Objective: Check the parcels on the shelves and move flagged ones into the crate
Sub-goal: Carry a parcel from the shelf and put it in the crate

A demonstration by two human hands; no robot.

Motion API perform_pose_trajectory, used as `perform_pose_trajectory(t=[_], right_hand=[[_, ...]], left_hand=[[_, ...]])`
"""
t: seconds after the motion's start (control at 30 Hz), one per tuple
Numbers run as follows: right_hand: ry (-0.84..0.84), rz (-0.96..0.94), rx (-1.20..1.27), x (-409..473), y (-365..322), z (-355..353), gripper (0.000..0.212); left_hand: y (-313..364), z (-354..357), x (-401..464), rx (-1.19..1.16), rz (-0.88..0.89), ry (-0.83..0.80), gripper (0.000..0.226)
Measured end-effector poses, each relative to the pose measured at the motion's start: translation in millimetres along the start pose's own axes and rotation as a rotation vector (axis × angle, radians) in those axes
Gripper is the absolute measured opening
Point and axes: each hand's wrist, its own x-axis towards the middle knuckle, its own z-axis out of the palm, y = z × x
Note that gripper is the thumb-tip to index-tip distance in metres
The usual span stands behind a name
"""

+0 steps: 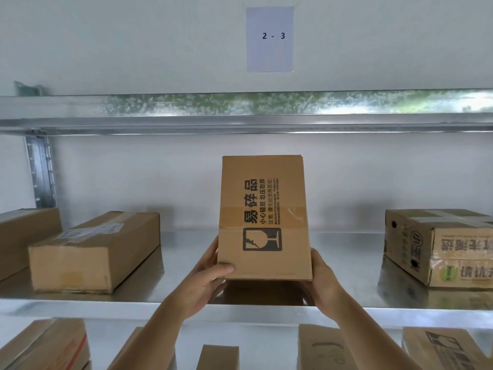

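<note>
The fragile-marked parcel [264, 217] stood on end above the middle of the metal shelf [240, 297], near its front edge, tipped up so its printed face met the camera. That face carried a broken-glass symbol, black Chinese characters turned sideways, and a band of clear tape across the middle. The left hand [205, 279] held its lower left corner, the thumb curled over the front face and the fingers behind. The right hand [324, 279] clasped the lower right edge, its grip closed around the side of the carton.

A long taped box [93, 249] with a paper label lay toward the shelf's left end, and another brown box [24, 239] sat just beside it at the far left edge. A printed carton [437, 247] with crossed tape rested near the right end. On the wall above, a pale sheet [270, 39] read "2 - 3". Several more cartons [320, 345] lay on the shelf below.
</note>
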Motion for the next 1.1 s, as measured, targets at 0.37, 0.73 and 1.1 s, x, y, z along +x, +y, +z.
perform_pose_trajectory(t=[0.37,0.73,1.1], right_hand=[[0.018,-0.034,-0.025,0,1,1,0.041],[0.026,0.021,0.102,4,2,-7,0.034],[0.138,-0.046,0.129,-12,-1,-5,0.063]], left_hand=[[0,1,1,-0.051,0.015,-0.005,0.073],[-1,0,3,-0.098,-0.023,0.091,0.059],[-8,8,11,0.034,0.035,0.516,0.045]])
